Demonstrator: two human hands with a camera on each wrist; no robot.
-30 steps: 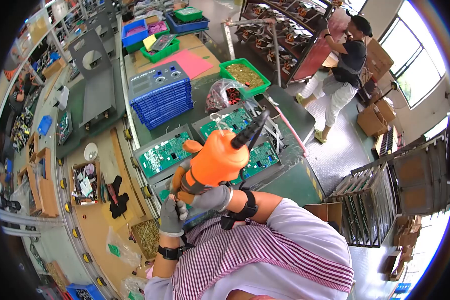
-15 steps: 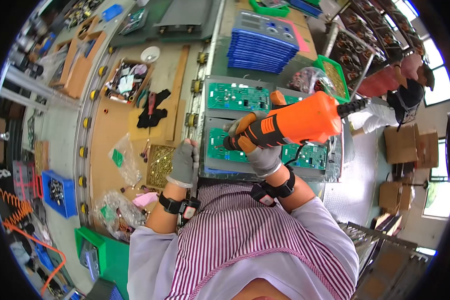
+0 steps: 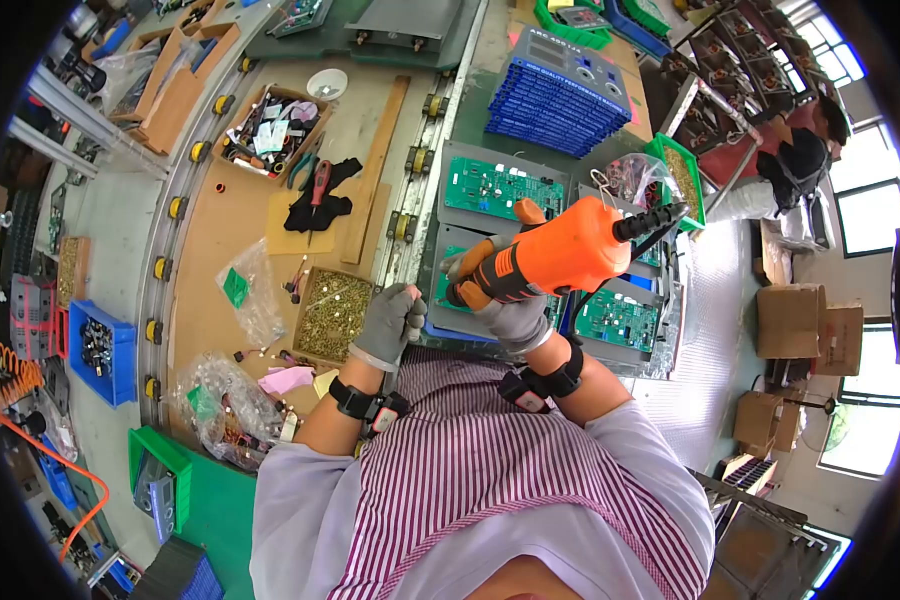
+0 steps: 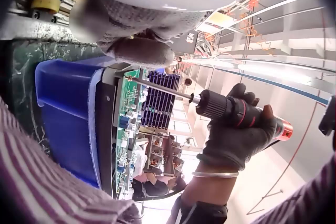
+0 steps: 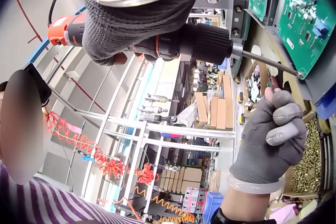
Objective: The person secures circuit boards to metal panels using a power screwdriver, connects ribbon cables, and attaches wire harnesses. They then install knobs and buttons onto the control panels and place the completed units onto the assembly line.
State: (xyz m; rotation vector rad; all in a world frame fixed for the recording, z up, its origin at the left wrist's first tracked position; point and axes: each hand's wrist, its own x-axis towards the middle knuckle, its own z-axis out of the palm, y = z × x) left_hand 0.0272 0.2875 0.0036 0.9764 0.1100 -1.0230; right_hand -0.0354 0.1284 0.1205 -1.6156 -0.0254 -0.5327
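My gloved right hand (image 3: 515, 318) grips an orange and black electric screwdriver (image 3: 570, 250). Its long metal bit (image 5: 270, 64) meets a screw at the corner of a green circuit board (image 5: 307, 22). That board lies on a grey metal panel (image 4: 107, 129) raised over a blue bin (image 4: 68, 121). Beside the panel's left edge, my gloved left hand (image 3: 390, 325) stays apart from the screwdriver, its fingers (image 5: 286, 113) curled in toward the palm. Anything inside that curl is hidden. More green boards (image 3: 500, 187) on grey panels lie around the screwdriver.
An open box of brass-coloured screws (image 3: 335, 315) sits left of my left hand. A red-handled screwdriver (image 3: 320, 185) lies on black cloth, near a box of small parts (image 3: 273, 135). Blue-edged panels (image 3: 560, 95) are stacked at the back. Another person (image 3: 800, 165) stands at the right.
The two hands were together at the screwdriver's front end a second ago; the left hand has since drawn away to the left. The screwdriver has come down over the near board. The head view has turned.
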